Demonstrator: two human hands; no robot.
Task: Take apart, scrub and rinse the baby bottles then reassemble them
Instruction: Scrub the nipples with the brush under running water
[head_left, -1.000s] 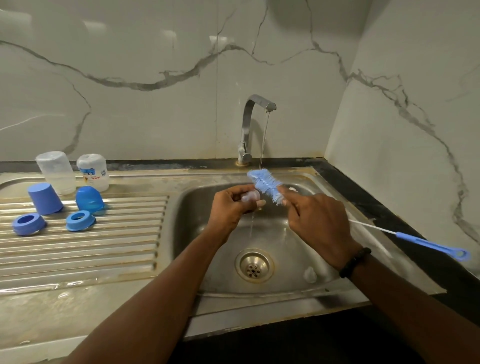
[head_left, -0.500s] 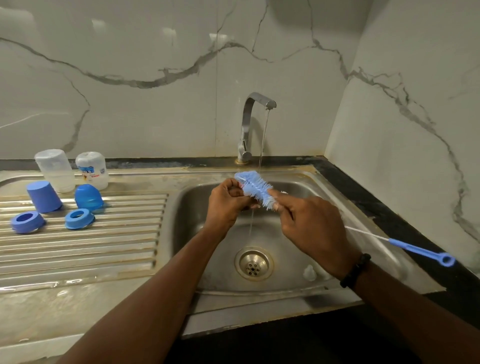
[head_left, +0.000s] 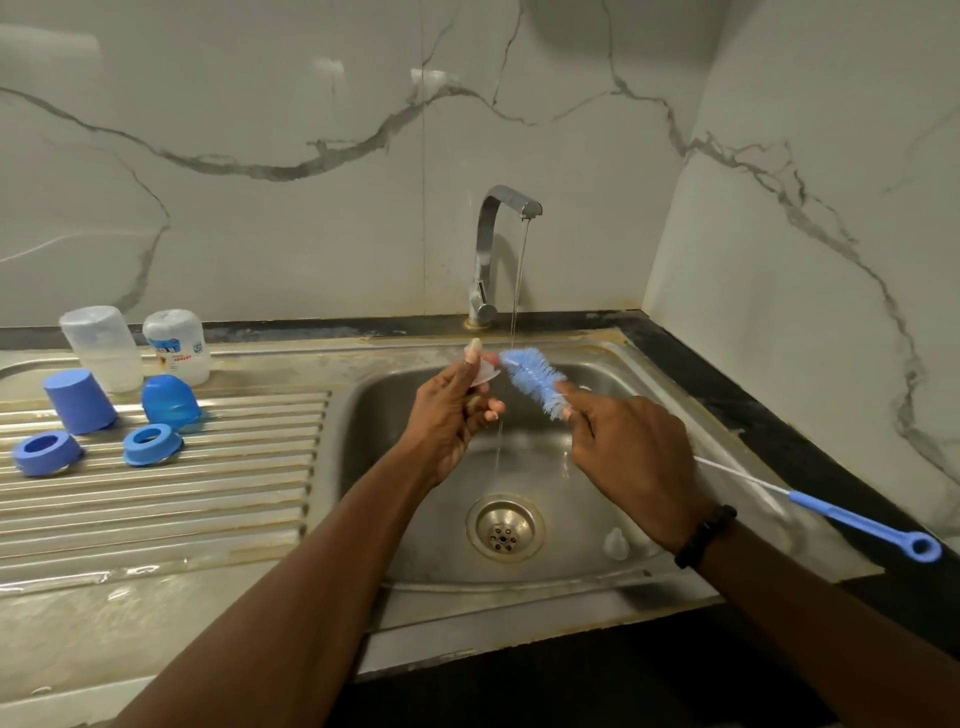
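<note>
The left hand (head_left: 451, 410) pinches a clear teat (head_left: 487, 370) — soft, wet, slippery. The right hand (head_left: 631, 457) grips the brush (head_left: 535, 379) by its bristles — hold the teat's rim.

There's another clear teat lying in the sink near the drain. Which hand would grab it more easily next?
Probably the left hand once it sets down its teat, because the right hand grips the bottle brush. The spare teat lies nearer the right wrist, though, so the left must reach across the sink.

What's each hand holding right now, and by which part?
The left hand pinches a clear teat by its base. The right hand grips the bottle brush on its wire stem just below the bristles.
</note>
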